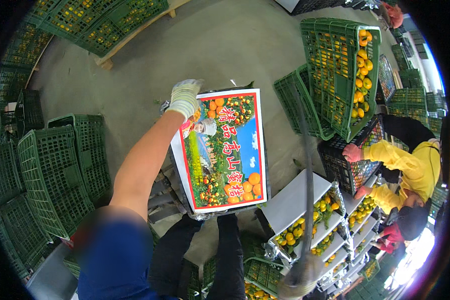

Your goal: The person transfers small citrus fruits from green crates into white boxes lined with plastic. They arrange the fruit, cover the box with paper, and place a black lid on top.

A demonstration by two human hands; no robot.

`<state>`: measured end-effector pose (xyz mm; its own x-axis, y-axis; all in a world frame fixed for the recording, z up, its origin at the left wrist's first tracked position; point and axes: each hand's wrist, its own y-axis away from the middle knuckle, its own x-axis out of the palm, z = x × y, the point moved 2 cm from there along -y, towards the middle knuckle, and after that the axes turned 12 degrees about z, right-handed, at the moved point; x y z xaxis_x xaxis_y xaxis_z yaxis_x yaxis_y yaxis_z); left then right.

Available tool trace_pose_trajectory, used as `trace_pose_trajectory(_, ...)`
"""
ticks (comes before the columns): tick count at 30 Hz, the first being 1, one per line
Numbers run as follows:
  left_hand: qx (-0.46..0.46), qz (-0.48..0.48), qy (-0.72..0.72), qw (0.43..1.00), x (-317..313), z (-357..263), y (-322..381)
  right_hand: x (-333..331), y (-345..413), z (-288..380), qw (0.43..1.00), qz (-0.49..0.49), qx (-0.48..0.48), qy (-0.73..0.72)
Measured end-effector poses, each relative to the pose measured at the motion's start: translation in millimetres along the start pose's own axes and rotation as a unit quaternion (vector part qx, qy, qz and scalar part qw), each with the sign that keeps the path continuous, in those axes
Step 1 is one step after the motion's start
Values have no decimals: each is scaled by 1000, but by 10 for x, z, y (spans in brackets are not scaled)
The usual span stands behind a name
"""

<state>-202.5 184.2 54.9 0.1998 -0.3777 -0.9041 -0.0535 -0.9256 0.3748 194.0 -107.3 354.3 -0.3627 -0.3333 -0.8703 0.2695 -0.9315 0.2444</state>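
Observation:
A colourful printed card (225,150) with pictures of oranges and writing lies across the top of a dark crate (267,187) in front of me. My left hand (186,96), in a pale striped knit glove, rests at the card's far left corner, by the crate's rim. Its fingertips are blurred, and I cannot tell whether they grip anything. At the lower right my right hand (299,279), also gloved and blurred by motion, is closed around a long dark strap (308,180). The strap runs away from me, to the right of the crate.
Green crates (60,176) stand at left; others with oranges sit on a pallet (108,60). Right, a tilted orange-filled crate (333,75) leans near a co-worker in yellow (405,168) touching a black crate (352,161). White-flapped boxes of oranges (296,206) line the near right.

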Motion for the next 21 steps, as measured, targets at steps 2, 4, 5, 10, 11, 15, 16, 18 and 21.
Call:
trace_pose_trajectory(2, -31, -43, 281, 958, -25, 31, 387, 286, -41, 78, 994, 19, -109, 23)
trace_pose_trajectory(4, -45, 83, 628, 773, -90, -308, 904, 618, -425, 375, 974, 74, -209, 46)
trace_pose_trajectory(5, -48, 116, 742, 659, -101, -528, 1246, 803, -576, 505, 957, 130, -259, 31)
trace_pose_trajectory(10, -106, 124, 843, 513, 481, -413, 2217, 1783, -662, 451, 863, 346, -369, -11)
trace_pose_trajectory(11, -131, 104, 836, 523, 893, -235, 2262, 1784, -837, 442, 866, 373, -333, -17)
trace_pose_trajectory(15, -164, 91, 863, 470, 1359, 44, 2379, 1962, -1905, -650, 988, 117, -46, 86)
trace_pose_trajectory(16, -160, 100, 871, 453, 1399, 43, 2368, 2045, -2202, -1034, 986, 24, 46, 157)
trace_pose_trajectory(18, -143, 124, 888, 420, 1462, 49, 2262, 2190, -2706, -1541, 993, 4, 119, -2)
trace_pose_trajectory(21, -179, 112, 848, 487, 1919, 82, 2225, 2841, -2999, -2035, 971, 153, 178, -35)
